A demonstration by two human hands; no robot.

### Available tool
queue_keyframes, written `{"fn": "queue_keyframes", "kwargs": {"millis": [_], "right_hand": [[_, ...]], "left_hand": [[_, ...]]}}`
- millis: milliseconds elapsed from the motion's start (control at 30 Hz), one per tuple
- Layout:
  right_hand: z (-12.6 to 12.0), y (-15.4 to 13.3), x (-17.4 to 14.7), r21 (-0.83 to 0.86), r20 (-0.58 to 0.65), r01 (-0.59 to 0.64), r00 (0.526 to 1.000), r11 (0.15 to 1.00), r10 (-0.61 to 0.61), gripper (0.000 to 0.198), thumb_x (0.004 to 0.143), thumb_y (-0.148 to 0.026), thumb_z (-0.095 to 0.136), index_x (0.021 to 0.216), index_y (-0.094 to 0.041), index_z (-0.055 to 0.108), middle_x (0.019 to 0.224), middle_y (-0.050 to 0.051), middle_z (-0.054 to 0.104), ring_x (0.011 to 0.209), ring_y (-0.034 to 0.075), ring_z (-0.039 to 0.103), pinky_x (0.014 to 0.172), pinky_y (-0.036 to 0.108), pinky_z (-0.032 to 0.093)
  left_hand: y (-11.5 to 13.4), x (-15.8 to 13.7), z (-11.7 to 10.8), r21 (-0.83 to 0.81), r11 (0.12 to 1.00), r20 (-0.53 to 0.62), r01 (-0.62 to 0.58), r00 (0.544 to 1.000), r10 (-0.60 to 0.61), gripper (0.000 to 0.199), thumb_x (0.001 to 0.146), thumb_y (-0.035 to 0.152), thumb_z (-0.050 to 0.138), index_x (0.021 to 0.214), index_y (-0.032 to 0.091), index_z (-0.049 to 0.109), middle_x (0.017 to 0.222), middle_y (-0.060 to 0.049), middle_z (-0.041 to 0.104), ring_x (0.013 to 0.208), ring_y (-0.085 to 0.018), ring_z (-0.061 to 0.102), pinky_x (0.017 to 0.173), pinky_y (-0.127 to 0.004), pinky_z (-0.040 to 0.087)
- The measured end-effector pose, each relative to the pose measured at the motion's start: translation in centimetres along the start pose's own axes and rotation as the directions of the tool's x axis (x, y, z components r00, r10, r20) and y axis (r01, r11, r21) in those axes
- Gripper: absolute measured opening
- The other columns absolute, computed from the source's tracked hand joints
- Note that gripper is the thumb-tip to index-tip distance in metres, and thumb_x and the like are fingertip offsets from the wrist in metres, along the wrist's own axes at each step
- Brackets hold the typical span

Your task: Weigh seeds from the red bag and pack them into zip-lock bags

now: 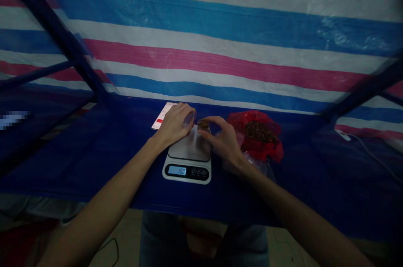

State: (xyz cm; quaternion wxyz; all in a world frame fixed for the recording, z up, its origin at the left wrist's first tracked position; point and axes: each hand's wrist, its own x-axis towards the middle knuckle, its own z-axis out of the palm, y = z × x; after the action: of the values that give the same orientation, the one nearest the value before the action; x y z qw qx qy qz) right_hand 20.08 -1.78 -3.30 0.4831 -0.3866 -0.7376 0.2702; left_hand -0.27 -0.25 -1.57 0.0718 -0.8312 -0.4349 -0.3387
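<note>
Left hand holds a clear lid, right hand a jar — fingers closed on both — at the far edge of the scale.

Phone: partly covered by left hand | clear round piece, possibly a lid: partly masked by that hand | small container: partly hidden by right hand, contents too small to be identified | scale: button markings too small to be read | striped sheet: cut off by top edge
</note>
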Motion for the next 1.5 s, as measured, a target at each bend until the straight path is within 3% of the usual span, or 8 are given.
{"fn": "queue_keyframes", "kwargs": {"millis": [133, 333, 633, 800, 967, 1067, 1367, 1500], "right_hand": [[-1.9, -0.1, -0.1, 0.222, -0.086, -0.067, 0.992, 0.973, 0.088, 0.037, 0.083, -0.032, 0.077, 0.116, -0.019, 0.069, 0.111, 0.008, 0.076, 0.101, 0.022, 0.072, 0.095, 0.045, 0.056], [-2.0, -0.5, -0.5, 0.276, -0.082, -0.044, 0.994, 0.96, 0.069, 0.045, 0.079, -0.029, 0.082, 0.119, -0.02, 0.063, 0.109, 0.008, 0.074, 0.099, 0.021, 0.072, 0.09, 0.041, 0.058], [-1.6, -0.9, -1.2, -0.025, -0.061, 0.061, 0.996, 0.998, -0.063, 0.031, 0.079, -0.024, 0.081, 0.104, -0.022, 0.063, 0.097, 0.002, 0.069, 0.085, 0.018, 0.065, 0.077, 0.034, 0.054], [-1.8, -1.6, -0.5, -0.169, 0.053, 0.237, 0.972, 0.957, -0.231, 0.026, 0.087, -0.017, 0.072, 0.111, -0.023, 0.068, 0.105, 0.006, 0.061, 0.098, 0.021, 0.06, 0.085, 0.039, 0.052], [-1.6, -2.4, 1.6, -0.224, 0.294, 0.429, 0.886, 0.875, -0.359, 0.046, 0.092, -0.004, 0.053, 0.131, -0.026, 0.063, 0.109, 0.008, 0.053, 0.104, 0.023, 0.053, 0.089, 0.04, 0.051], [-1.5, -2.8, 2.6, -0.2, 0.352, 0.481, 0.848, 0.854, -0.396, 0.053, 0.092, -0.001, 0.047, 0.137, -0.028, 0.058, 0.111, 0.009, 0.051, 0.104, 0.022, 0.051, 0.091, 0.04, 0.051], [-2.2, -3.2, 2.6, -0.138, 0.258, 0.486, 0.859, 0.863, -0.442, 0.06, 0.094, -0.001, 0.044, 0.146, -0.03, 0.051, 0.122, 0.01, 0.05, 0.118, 0.023, 0.051, 0.099, 0.044, 0.05], [-2.1, -3.5, 2.3, -0.131, 0.162, 0.48, 0.874, 0.867, -0.459, 0.051, 0.096, -0.005, 0.047, 0.138, -0.031, 0.058, 0.122, 0.008, 0.053, 0.117, 0.023, 0.054, 0.098, 0.043, 0.05]], "left_hand": [[0.8, 0.0, 0.0, -0.009, 1.0, 0.048, -0.026, 0.998, 0.026, 0.017, 0.09, 0.021, 0.054, 0.102, 0.017, 0.064, 0.099, -0.008, 0.068, 0.097, -0.024, 0.058, 0.087, -0.039, 0.044], [2.2, 0.0, 0.3, -0.013, 1.0, 0.097, -0.017, 0.995, 0.018, 0.014, 0.087, 0.027, 0.061, 0.097, 0.017, 0.066, 0.1, -0.009, 0.067, 0.103, -0.026, 0.057, 0.086, -0.04, 0.045], [2.4, -0.1, 0.2, -0.004, 1.0, 0.129, -0.005, 0.992, 0.005, 0.018, 0.081, 0.028, 0.067, 0.095, 0.016, 0.069, 0.098, -0.011, 0.068, 0.106, -0.029, 0.057, 0.085, -0.042, 0.046], [3.0, 0.0, 0.4, -0.087, 0.991, 0.145, 0.098, 0.986, -0.085, 0.021, 0.075, 0.028, 0.073, 0.091, 0.016, 0.069, 0.101, -0.01, 0.065, 0.101, -0.028, 0.058, 0.084, -0.043, 0.048], [2.9, 0.0, 0.5, -0.283, 0.92, 0.109, 0.273, 0.962, -0.252, 0.02, 0.073, 0.027, 0.074, 0.089, 0.016, 0.067, 0.097, -0.008, 0.063, 0.092, -0.024, 0.06, 0.08, -0.041, 0.05], [2.8, 0.1, 0.6, -0.386, 0.859, 0.069, 0.337, 0.939, -0.337, 0.02, 0.072, 0.023, 0.073, 0.089, 0.017, 0.065, 0.094, -0.006, 0.063, 0.088, -0.021, 0.061, 0.077, -0.038, 0.05], [2.9, 0.3, 0.2, -0.447, 0.844, 0.024, 0.296, 0.947, -0.32, 0.023, 0.073, 0.018, 0.07, 0.095, 0.016, 0.066, 0.095, -0.006, 0.064, 0.09, -0.02, 0.06, 0.077, -0.036, 0.05], [3.3, 0.4, 0.2, -0.474, 0.826, 0.016, 0.305, 0.941, -0.339, 0.018, 0.076, 0.019, 0.07, 0.093, 0.017, 0.067, 0.092, -0.005, 0.065, 0.088, -0.02, 0.061, 0.077, -0.036, 0.05]]}}
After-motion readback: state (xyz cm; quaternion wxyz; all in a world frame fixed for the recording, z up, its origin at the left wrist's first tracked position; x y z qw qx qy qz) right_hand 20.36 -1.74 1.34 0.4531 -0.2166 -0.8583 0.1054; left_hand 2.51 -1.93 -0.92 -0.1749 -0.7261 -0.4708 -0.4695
